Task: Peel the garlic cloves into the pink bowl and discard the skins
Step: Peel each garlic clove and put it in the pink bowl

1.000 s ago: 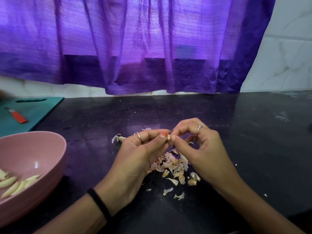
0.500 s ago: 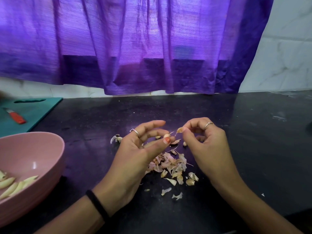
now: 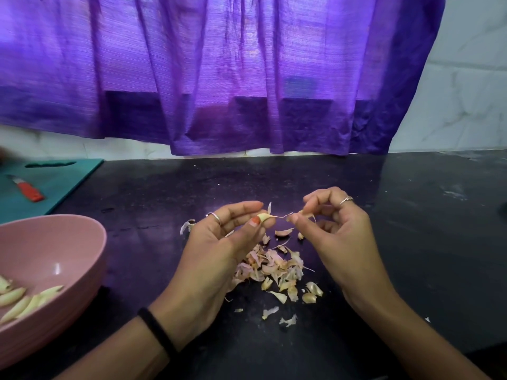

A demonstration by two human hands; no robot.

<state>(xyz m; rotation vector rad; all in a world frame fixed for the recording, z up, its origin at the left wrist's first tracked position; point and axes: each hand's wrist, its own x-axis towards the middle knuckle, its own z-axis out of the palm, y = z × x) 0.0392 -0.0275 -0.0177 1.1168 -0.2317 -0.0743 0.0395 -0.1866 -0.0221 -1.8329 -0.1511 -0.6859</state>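
Above the skin pile, the left hand pinches a garlic clove; the right hand pinches its skin strip.

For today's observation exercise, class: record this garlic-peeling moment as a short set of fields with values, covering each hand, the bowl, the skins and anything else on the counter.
left hand: pinches a garlic clove
right hand: pinches a strip of skin pulled off the clove
pink bowl: left on the counter, holds peeled cloves
skins pile: loose on the black counter, below the hands
cutting board: teal, far left, red-handled knife on it
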